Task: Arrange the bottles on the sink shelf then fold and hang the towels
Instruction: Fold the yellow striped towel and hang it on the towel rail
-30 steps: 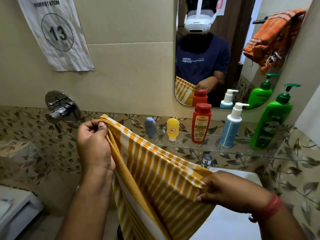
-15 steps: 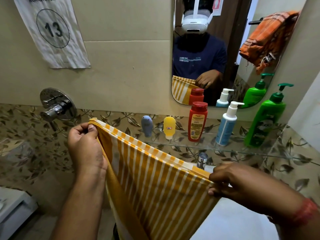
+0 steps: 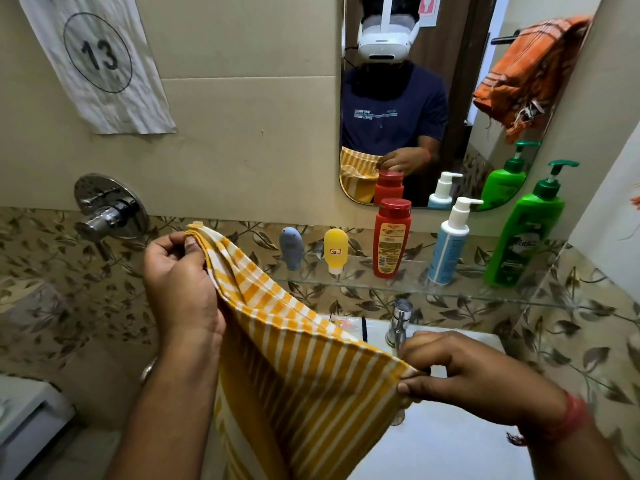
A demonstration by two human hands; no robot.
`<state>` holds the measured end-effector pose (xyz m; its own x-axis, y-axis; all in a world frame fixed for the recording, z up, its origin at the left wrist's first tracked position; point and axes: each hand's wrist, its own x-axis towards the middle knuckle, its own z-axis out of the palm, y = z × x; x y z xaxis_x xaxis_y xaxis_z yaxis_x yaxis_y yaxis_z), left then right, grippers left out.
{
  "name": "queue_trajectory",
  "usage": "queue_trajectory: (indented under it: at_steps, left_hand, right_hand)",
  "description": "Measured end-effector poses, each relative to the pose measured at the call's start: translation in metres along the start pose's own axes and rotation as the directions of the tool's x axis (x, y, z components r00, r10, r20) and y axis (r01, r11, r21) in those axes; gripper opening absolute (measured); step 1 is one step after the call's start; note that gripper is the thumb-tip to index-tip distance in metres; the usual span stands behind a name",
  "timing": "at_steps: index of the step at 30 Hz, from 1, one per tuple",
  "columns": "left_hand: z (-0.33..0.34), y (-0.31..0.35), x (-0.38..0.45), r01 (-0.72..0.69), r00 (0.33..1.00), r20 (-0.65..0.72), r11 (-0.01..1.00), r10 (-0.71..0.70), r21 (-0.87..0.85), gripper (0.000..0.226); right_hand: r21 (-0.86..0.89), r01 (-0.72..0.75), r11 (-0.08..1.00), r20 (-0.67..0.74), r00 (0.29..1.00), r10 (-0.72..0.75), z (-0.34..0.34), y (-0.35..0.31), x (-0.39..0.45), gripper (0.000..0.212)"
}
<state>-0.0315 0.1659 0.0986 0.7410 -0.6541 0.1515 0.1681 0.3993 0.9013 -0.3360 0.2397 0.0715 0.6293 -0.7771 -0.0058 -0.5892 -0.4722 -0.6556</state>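
A yellow and white striped towel (image 3: 301, 368) hangs folded between my hands over the sink. My left hand (image 3: 180, 282) pinches its upper left corner, held high. My right hand (image 3: 460, 368) pinches the lower right corner. On the glass shelf (image 3: 353, 284) stand a small blue-grey bottle (image 3: 291, 247), a yellow bottle (image 3: 335, 250), a red bottle (image 3: 393, 237), a blue pump bottle (image 3: 450, 244) and a big green pump bottle (image 3: 526, 233), in a row from left to right. An orange towel (image 3: 530, 77) shows in the mirror, draped on a rail.
The mirror (image 3: 415, 98) hangs above the shelf. A chrome tap (image 3: 400, 320) rises at the back of the white sink (image 3: 433, 445). A chrome wall valve (image 3: 107, 209) sticks out at left under a paper sign (image 3: 97, 60). A white fixture (image 3: 27, 420) sits at lower left.
The towel's top edge has gone slack and sags between my hands. My right hand has dropped lower and toward me; my left hand stays raised.
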Motion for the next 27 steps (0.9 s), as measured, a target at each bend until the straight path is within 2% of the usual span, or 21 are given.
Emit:
queue_trajectory:
  at_steps: [2, 5, 7, 10, 14, 18, 21, 23, 27]
  left_hand:
    - [0.002, 0.0, 0.001, -0.02, 1.0, 0.005, 1.0, 0.02, 0.023, 0.022]
    - [0.003, 0.001, 0.002, -0.014, 1.0, -0.002, 1.0, 0.014, 0.014, 0.022]
    - [0.002, 0.003, 0.002, -0.014, 1.0, -0.015, 1.0, 0.014, 0.013, 0.022]
    - [0.0, 0.003, 0.002, -0.004, 1.0, -0.026, 1.0, 0.005, 0.006, 0.018]
    - [0.0, 0.002, 0.001, 0.001, 1.0, -0.002, 1.0, -0.001, -0.018, 0.019]
    - [0.002, 0.005, -0.003, -0.015, 1.0, 0.009, 0.999, 0.016, -0.032, 0.021]
    - [0.002, 0.008, -0.007, -0.041, 0.999, 0.025, 0.999, 0.042, -0.034, 0.021]
    - [0.002, 0.009, -0.01, -0.057, 0.997, 0.04, 0.998, 0.059, -0.033, 0.023]
    - [0.003, 0.009, -0.013, -0.066, 0.996, 0.058, 0.997, 0.068, -0.042, 0.023]
  right_hand:
    - [0.062, -0.006, 0.998, -0.003, 1.0, 0.006, 0.002, -0.001, 0.003, 0.033]
    - [0.072, -0.094, 0.993, 0.084, 0.993, 0.087, 0.003, 0.0, 0.004, 0.039]
    - [0.071, -0.16, 0.985, 0.137, 0.979, 0.149, 0.002, 0.003, 0.004, 0.033]
    - [0.168, -0.254, 0.953, 0.175, 0.959, 0.225, 0.005, 0.007, 0.006, 0.022]
    - [0.21, -0.328, 0.921, 0.141, 0.942, 0.304, 0.013, 0.013, 0.011, 0.018]
    - [0.393, -0.392, 0.832, 0.151, 0.92, 0.362, 0.018, 0.013, 0.016, 0.023]
    - [0.541, -0.376, 0.752, 0.155, 0.924, 0.35, 0.022, 0.009, 0.02, 0.025]
    - [0.51, -0.386, 0.769, 0.171, 0.921, 0.349, 0.025, 0.006, 0.023, 0.023]
    - [0.216, -0.455, 0.864, 0.19, 0.887, 0.42, 0.031, 0.006, 0.026, 0.017]
